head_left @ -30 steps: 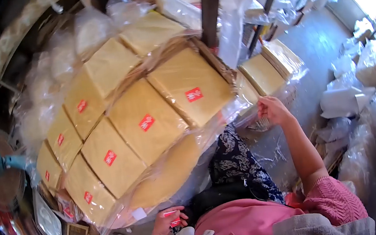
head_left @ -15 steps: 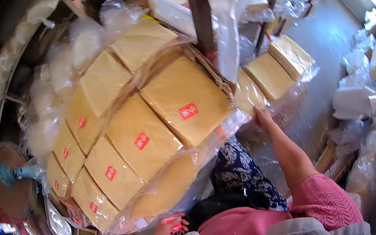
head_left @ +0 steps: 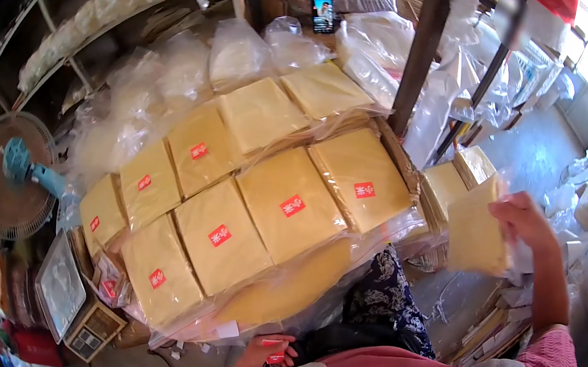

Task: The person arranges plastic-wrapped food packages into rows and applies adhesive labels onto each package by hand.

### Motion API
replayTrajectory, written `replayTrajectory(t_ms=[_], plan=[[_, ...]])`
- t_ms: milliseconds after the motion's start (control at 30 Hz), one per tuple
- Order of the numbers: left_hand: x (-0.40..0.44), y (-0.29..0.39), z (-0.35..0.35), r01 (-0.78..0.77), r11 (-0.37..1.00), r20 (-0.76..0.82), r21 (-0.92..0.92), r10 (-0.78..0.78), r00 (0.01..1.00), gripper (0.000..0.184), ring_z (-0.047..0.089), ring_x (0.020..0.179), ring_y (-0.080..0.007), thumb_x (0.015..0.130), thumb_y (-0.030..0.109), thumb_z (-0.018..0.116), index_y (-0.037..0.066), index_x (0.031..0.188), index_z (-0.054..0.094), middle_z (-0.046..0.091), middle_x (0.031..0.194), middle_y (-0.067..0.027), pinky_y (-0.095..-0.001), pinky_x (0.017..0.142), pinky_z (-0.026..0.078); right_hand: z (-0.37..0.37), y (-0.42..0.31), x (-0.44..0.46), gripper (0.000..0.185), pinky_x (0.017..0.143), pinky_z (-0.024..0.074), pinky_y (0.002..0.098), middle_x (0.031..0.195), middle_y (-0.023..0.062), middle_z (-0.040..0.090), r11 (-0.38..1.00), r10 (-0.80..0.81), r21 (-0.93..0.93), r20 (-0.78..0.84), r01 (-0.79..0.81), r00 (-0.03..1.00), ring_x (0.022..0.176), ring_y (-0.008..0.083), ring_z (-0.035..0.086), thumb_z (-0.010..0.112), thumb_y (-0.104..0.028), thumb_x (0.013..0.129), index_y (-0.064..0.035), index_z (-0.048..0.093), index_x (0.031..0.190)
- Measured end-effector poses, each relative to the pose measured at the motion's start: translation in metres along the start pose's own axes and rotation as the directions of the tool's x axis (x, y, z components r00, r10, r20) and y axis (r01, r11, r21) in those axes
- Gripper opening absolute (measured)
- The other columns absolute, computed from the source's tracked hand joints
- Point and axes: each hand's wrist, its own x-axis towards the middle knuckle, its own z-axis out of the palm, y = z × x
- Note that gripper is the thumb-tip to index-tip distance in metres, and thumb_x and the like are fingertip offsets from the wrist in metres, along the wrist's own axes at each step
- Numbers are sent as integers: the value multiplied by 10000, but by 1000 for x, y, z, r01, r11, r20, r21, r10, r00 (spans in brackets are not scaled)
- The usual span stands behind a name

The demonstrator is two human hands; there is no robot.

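The yellow packet [head_left: 474, 231] hangs at the right of the scene, clear of the desk [head_left: 270, 301] and in front of the right-hand stack [head_left: 446, 182]. The right hand [head_left: 524, 219] has its grip closed on the packet's right edge, apparently to leave the broad face uncovered. The left hand [head_left: 265, 353], at the near edge, is curled round red labels [head_left: 275, 353], presumably kept ready at the fingers. On the desk, packets [head_left: 279, 174] lie flat in two rows, likely so every face shows; the two far-right ones bear no visible label. Beyond stand clear bags [head_left: 237, 55] and, far left, a fan [head_left: 15, 172].
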Motion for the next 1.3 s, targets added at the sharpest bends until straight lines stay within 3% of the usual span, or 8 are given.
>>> replayTrajectory(t_ms=[200, 300, 367, 433, 633, 867, 1033, 1300], plan=[[-4, -7, -12, -40, 998, 96, -50, 45, 994, 360, 629, 710, -195, 869, 197, 550, -38, 1139, 512, 624, 884, -131, -279, 604, 503, 39, -102, -4, 147, 598, 443, 215, 753, 27, 613, 881, -359, 347, 44, 323, 932, 653, 86, 570, 580, -150, 822, -21, 633, 871], [-9, -6, -11, -71, 995, 106, -72, 78, 991, 359, 622, 722, -188, 867, 186, 545, -37, 1145, 507, 622, 896, -127, -275, 640, 498, 120, -131, 59, 278, 762, 442, 279, 932, 61, 622, 487, -871, -150, -160, 860, 465, 888, 119, 562, 522, -200, 867, 15, 612, 1018], [-13, -7, -10, -115, 989, 105, -92, 125, 987, 354, 623, 709, -188, 870, 198, 549, -34, 1136, 515, 624, 882, -122, -272, 616, 497, 193, -190, 58, 236, 727, 456, 289, 865, 49, 617, 562, -594, 688, -51, 459, 803, 832, 121, 569, 564, -247, 847, -38, 617, 944], [-15, -9, -10, -128, 982, 111, -137, 143, 983, 340, 622, 707, -186, 875, 189, 546, -32, 1132, 516, 624, 872, -118, -270, 615, 494, 261, -208, 127, 225, 527, 445, 233, 666, -5, 555, 479, -569, 848, 102, 228, 816, 576, 87, 537, 564, -281, 848, -128, 544, 685], [-14, -9, -17, -97, 984, 129, -148, 117, 985, 335, 619, 718, -182, 882, 174, 532, -31, 1145, 508, 622, 878, -115, -266, 633, 491, 437, -184, 148, 272, 643, 538, 333, 672, 65, 552, 553, -407, 814, 78, 178, 910, 612, 156, 571, 459, -275, 922, -50, 496, 775], [-16, -7, -19, -62, 980, 147, -189, 90, 985, 353, 613, 722, -180, 878, 172, 539, -39, 1158, 495, 617, 878, -116, -269, 633, 484, 484, -161, 146, 258, 730, 529, 373, 836, 109, 566, 344, -180, 936, 149, -80, 972, 743, 219, 598, 455, -251, 924, -1, 475, 864], [-10, -6, -19, -28, 986, 142, -166, 52, 988, 369, 613, 722, -183, 874, 176, 550, -47, 1161, 484, 616, 880, -122, -271, 640, 487, 451, -146, 136, 234, 742, 521, 377, 859, 121, 580, 390, -267, 872, 413, -295, 870, 772, 231, 603, 486, -227, 903, 4, 507, 932], [-7, -7, -11, -16, 995, 55, -99, 21, 998, 395, 619, 710, -194, 868, 192, 557, -55, 1165, 475, 621, 867, -130, -275, 637, 497, 217, -25, 62, 234, 699, 515, 360, 797, 130, 609, 748, -476, 663, 575, -38, 665, 753, 249, 624, 483, -196, 907, 17, 580, 888]])
